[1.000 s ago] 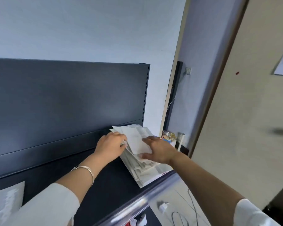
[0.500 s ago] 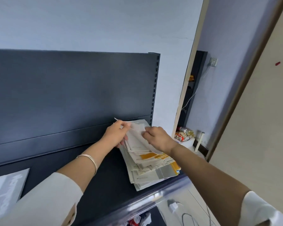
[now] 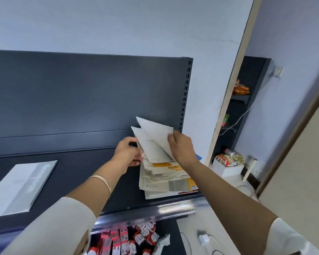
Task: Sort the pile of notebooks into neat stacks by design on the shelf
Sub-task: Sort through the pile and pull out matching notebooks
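A messy pile of notebooks [image 3: 164, 179] with white, orange and grey covers lies at the right end of the dark shelf [image 3: 77, 172]. My right hand [image 3: 182, 146] pinches the far edge of the top white notebooks [image 3: 155, 142] and tilts them up off the pile. My left hand [image 3: 127, 153] grips the pile's left side, fingers curled at the lifted covers. One grey notebook [image 3: 20, 184] lies flat at the left end of the shelf.
The shelf's metal front rail [image 3: 155, 210] runs below the pile. Red and white packets [image 3: 122, 240] fill the level underneath. At the right, a white box with snack bags [image 3: 226, 161], a charger with cables [image 3: 203, 238] and a narrow dark rack [image 3: 241, 100] stand by the doorway.
My right hand has lifted the top white notebooks higher, their far corners now standing up against the back panel. My left hand stays at the pile's left edge. The camera has swung left and down.
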The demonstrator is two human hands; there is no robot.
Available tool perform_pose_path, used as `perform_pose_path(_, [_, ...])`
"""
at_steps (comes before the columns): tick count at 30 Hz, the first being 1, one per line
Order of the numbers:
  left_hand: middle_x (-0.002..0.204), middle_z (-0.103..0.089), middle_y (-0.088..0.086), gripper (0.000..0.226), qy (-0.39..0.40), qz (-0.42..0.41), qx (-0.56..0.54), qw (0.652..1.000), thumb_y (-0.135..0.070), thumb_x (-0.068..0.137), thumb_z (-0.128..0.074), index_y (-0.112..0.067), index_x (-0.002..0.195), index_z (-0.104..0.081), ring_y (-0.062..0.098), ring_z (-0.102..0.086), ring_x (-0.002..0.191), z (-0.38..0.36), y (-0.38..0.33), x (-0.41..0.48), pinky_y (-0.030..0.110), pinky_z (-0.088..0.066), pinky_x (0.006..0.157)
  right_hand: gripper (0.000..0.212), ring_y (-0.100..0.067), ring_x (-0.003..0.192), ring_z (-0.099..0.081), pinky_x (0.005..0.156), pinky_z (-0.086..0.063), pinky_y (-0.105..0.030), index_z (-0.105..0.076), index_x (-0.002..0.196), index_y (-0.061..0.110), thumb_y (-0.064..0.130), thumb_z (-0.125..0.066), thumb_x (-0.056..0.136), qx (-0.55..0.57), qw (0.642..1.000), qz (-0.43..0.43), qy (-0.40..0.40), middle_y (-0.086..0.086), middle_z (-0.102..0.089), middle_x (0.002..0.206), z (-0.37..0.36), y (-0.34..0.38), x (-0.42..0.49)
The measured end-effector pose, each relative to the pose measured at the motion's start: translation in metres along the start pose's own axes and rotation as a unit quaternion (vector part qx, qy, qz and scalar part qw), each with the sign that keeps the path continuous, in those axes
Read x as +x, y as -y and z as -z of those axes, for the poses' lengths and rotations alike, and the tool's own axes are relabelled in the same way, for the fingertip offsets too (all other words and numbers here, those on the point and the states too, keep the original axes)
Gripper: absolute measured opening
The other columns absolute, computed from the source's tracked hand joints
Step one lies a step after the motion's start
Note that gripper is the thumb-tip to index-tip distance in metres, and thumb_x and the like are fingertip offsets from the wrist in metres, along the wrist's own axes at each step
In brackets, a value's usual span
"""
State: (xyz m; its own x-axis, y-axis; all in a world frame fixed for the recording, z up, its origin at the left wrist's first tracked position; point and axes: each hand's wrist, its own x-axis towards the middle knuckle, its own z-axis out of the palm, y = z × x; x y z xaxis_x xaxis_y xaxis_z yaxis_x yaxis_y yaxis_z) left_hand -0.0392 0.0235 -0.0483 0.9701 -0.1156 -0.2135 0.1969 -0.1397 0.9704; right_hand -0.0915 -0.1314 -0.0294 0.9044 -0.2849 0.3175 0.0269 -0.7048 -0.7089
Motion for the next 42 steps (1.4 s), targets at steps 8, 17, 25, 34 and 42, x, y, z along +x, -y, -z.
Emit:
perform_pose_path(8, [0.085,-0.058,0.006,0.018,-0.057,-0.044,0.054,0.996,-0.024,0.097,-0.044,-0.014,0.103,-0.058,0.015,-0.045,0.061,-0.010,-0.002,0.001,0.026,-0.037,0.054,0.030,-0.018,0.072,-0.054,0.056,-0.038,-0.021,-0.054,0.100,0.008,0.027,-0.031,0.103,0.039,0.998,0.017,-0.047,-0.005,-0.057,0.085,0.023,-0.016,0.010])
perform_pose_path(17, [0.112,-0.064,0.015,0.029,-0.004,0.000,0.028,1.000,-0.001,0.088,-0.053,-0.004,0.117,-0.057,0.031,-0.062,0.095,0.005,0.003,0.021,0.039,-0.054,0.075,0.034,-0.020,0.114,-0.054,0.088,-0.039,-0.019,-0.065,0.119,0.008,0.029,-0.047,0.098,0.005,0.949,0.074,0.305,-0.007,-0.062,0.124,-0.013,-0.010,0.008])
perform_pose_path(25, [0.118,-0.057,0.012,0.030,-0.111,-0.057,-0.017,0.992,-0.001,0.092,-0.044,-0.011,0.120,-0.045,0.028,-0.054,0.097,0.030,-0.002,0.050,0.043,-0.049,0.088,0.045,-0.023,0.106,-0.056,0.091,-0.048,-0.033,-0.053,0.121,0.013,0.042,-0.058,0.088,-0.224,0.952,-0.107,0.178,-0.006,-0.059,0.117,-0.021,-0.053,0.059])
perform_pose_path(34, [0.109,-0.057,0.008,0.029,-0.004,-0.016,-0.048,0.999,-0.002,0.093,-0.047,-0.012,0.120,-0.047,0.024,-0.056,0.089,0.022,0.000,0.058,0.029,-0.048,0.067,0.083,-0.028,0.120,-0.043,0.103,-0.041,-0.041,-0.040,0.131,0.017,0.058,-0.075,0.068,-0.211,0.929,-0.211,0.218,-0.008,-0.041,0.130,-0.028,-0.058,0.083])
perform_pose_path(42, [0.112,-0.058,0.010,0.022,-0.018,-0.024,-0.062,0.998,-0.002,0.092,-0.051,-0.010,0.112,-0.048,0.027,-0.056,0.096,0.022,0.001,0.063,0.033,-0.050,0.073,0.026,-0.029,0.107,-0.057,0.094,-0.048,-0.040,-0.054,0.118,0.010,0.020,-0.052,0.094,0.023,0.985,-0.107,0.132,-0.011,-0.060,0.117,-0.029,-0.042,0.073])
